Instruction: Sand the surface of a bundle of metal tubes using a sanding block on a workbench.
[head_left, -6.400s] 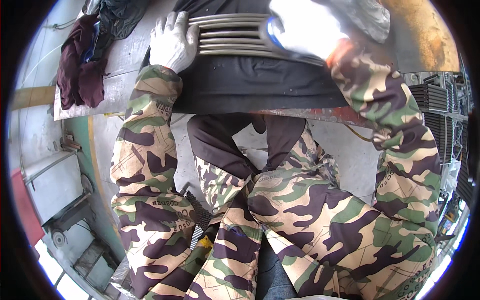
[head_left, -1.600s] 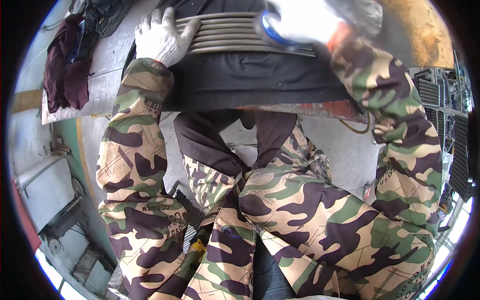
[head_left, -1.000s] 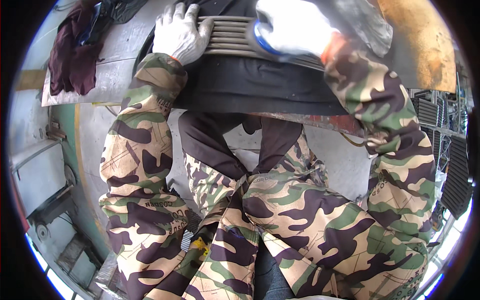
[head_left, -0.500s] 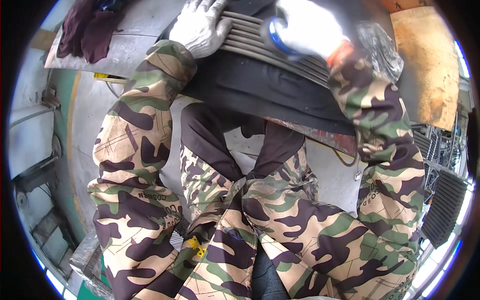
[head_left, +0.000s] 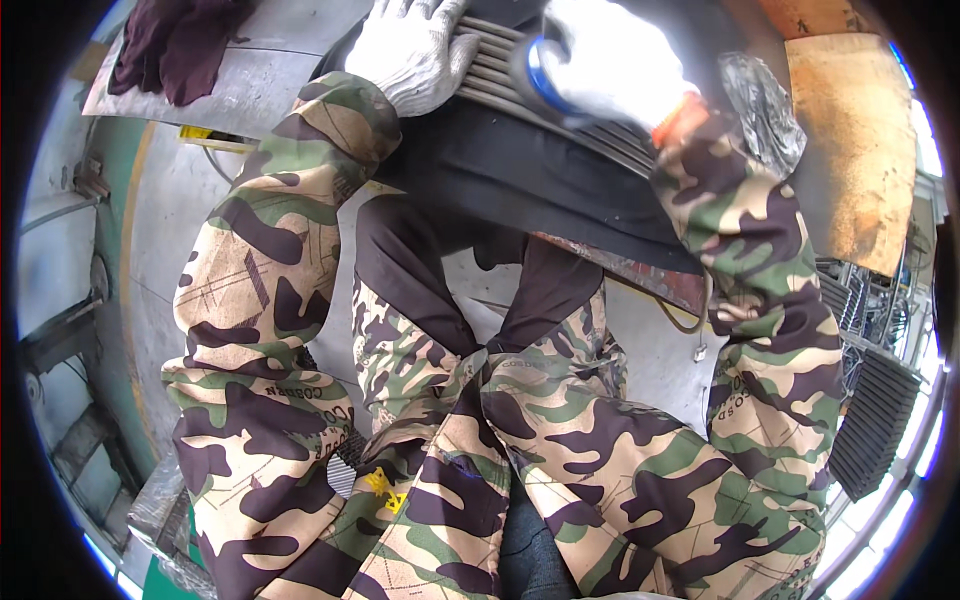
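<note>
A row of parallel grey metal rods (head_left: 498,78) lies on a black cloth (head_left: 480,150) over the work table. My left hand (head_left: 415,55), in a white knitted glove, rests on the left end of the rods, fingers stretched out and thumb apart. Over the middle of the rods, my right hand (head_left: 615,65) is closed in a white glove with an orange cuff. It grips a blue round-edged object (head_left: 545,75), smeared by motion; its kind I cannot make out. The fingers are overexposed, and part of the rods is hidden below this hand.
Crumpled clear plastic (head_left: 762,115) lies right of my right forearm, beside a stained tan board (head_left: 850,150). A dark maroon cloth (head_left: 180,50) sits at the table's far left. Dark ribbed parts (head_left: 872,425) stand at the right, and a cable loop (head_left: 685,318) hangs under the table edge.
My right hand with the blue round-edged object has shifted slightly left along the rods. My left hand stays on their left end. The whole view has tilted a little.
</note>
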